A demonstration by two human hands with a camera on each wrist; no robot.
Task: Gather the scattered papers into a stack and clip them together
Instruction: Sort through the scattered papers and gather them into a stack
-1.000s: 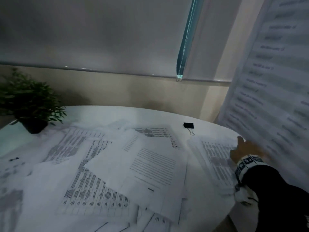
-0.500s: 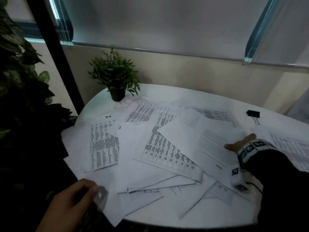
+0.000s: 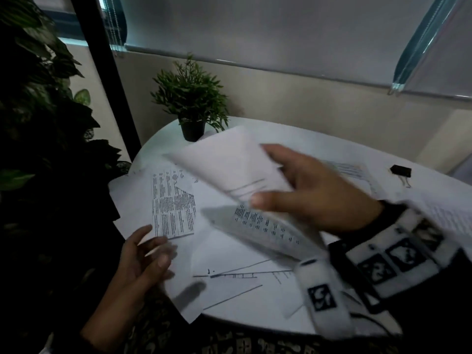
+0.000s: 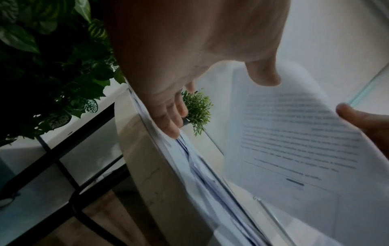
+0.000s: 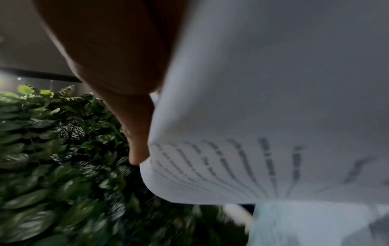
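Observation:
My right hand (image 3: pixel 268 175) pinches a bundle of printed sheets (image 3: pixel 229 162) between thumb and fingers and holds it bent above the middle of the round white table (image 3: pixel 293 139). In the right wrist view the sheets (image 5: pixel 273 116) curl beside the hand (image 5: pixel 136 133). More scattered papers (image 3: pixel 173 205) lie overlapping on the table's left and front. My left hand (image 3: pixel 155 251) is at the front left edge with its fingers (image 4: pixel 174 119) stretched onto the papers there, thumb free. A black binder clip (image 3: pixel 400 171) lies at the far right.
A small potted plant (image 3: pixel 191 103) stands at the table's far left edge. Large dark foliage (image 3: pixel 38 123) and a black post (image 3: pixel 107 72) are to the left. A wall with window blinds (image 3: pixel 255 34) is close behind the table.
My right hand has picked up a bundle of sheets and swung it left over the table. My left hand has come up from below the edge onto the papers.

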